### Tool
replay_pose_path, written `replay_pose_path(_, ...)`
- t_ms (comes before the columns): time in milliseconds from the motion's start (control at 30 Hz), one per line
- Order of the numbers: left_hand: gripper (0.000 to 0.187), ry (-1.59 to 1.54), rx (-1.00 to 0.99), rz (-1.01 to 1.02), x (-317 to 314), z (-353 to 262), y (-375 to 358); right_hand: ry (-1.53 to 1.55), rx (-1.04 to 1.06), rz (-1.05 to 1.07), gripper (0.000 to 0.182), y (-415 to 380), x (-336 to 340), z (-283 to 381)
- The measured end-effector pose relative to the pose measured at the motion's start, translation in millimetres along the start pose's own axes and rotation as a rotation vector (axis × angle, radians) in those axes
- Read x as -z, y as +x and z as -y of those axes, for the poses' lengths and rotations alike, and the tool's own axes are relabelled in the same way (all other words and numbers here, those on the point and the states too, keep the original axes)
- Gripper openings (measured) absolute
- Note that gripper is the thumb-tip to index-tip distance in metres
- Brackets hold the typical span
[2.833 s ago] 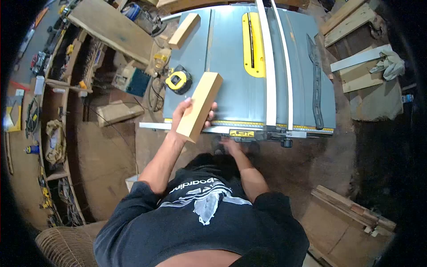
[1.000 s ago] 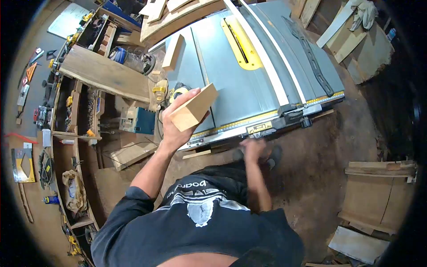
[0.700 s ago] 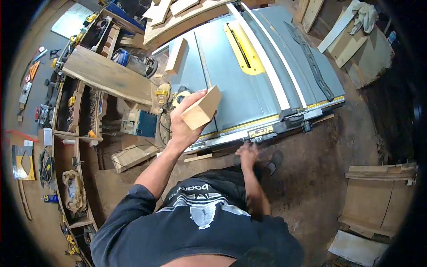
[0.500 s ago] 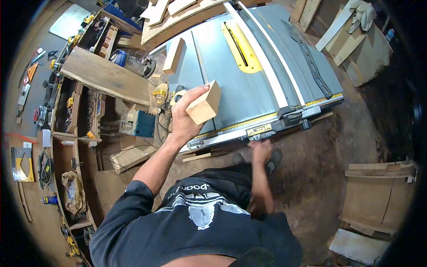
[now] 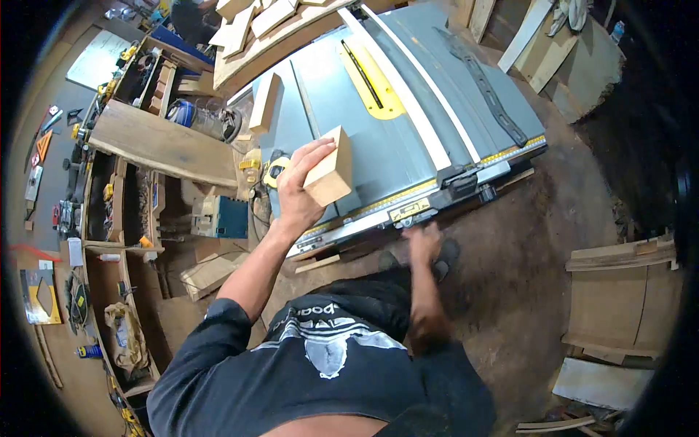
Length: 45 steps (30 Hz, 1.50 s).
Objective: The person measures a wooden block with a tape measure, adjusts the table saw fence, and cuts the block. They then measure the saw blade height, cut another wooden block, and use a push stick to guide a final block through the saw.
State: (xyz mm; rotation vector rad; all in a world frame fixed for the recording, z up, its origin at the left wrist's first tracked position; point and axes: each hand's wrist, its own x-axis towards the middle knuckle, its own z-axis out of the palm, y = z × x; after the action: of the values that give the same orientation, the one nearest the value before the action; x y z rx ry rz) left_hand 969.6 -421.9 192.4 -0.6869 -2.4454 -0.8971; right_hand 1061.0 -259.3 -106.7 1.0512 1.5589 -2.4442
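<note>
My left hand [image 5: 300,188] is closed around a pale wood block [image 5: 331,175], held over the near left part of a table saw [image 5: 386,153]. My right hand [image 5: 424,244] is just below the saw's front rail, close to the yellow-labelled bracket [image 5: 410,211]; motion blur smears its fingers. Another wood block [image 5: 266,103] lies on the left side of the saw top. Right of the yellow blade insert [image 5: 373,84] runs the long rip fence [image 5: 404,91]. A yellow tape measure [image 5: 276,170] shows beside my left wrist.
Wood offcuts [image 5: 240,29] are piled on a board behind the saw. To the left, a wide plank [image 5: 164,142] lies across shelving with tools, above a teal toolbox [image 5: 231,217]. Cardboard and boards [image 5: 608,302] stand at the right, more planks [image 5: 546,62] at the far right.
The view has shifted, so the saw appears further left. My left hand keeps hold of the block over the saw. My right hand stays by the front rail, slightly lower from it.
</note>
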Motion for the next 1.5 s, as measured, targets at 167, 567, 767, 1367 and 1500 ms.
replay_pose_path(167, 0.056, -0.042, 0.028, -0.066, -1, 5, -4, -0.248, 0.138, -0.011, 0.019, 42, 33, -52)
replay_pose_path(567, 0.054, 0.042, -0.084, -0.058, -9, -2, -10, -0.055, 0.053, -0.048, 0.025, -28, -17, -3)
replay_pose_path(767, 0.051, 0.066, -0.077, -0.012, -30, 11, -17, 0.007, 0.164, -0.032, 0.023, 1, 9, 23)
replay_pose_path(1367, 0.071, -0.027, -0.047, 0.348, -104, 20, -12, -0.687, 0.308, 0.008, 0.012, 84, 48, -122)
replay_pose_path(1500, 0.074, -0.215, 0.158, 0.246, -96, 9, -20, -0.615, 0.269, -0.193, 0.009, 64, 34, -80)
